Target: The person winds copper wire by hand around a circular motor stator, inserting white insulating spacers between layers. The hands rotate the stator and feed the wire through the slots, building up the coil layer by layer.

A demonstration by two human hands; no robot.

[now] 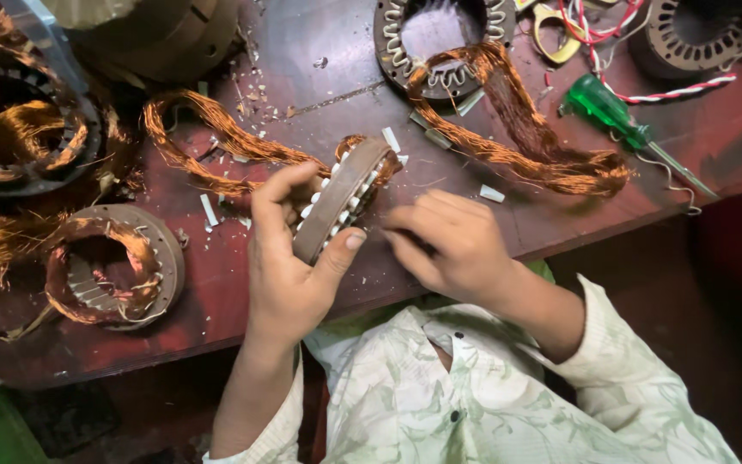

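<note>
My left hand grips a round metal stator ring on edge, thumb and fingers wrapped around its rim. White insulation strips stick out of its slots, and a loop of copper wire trails from it across the table to the left. My right hand is right beside the ring, fingers pinched together at its lower side; what they pinch is hidden.
A dark red worktable carries several other stators: one at the top middle with a copper coil spilling out, one at the lower left, more at the far left. A green-handled screwdriver lies at the right. White scraps litter the surface.
</note>
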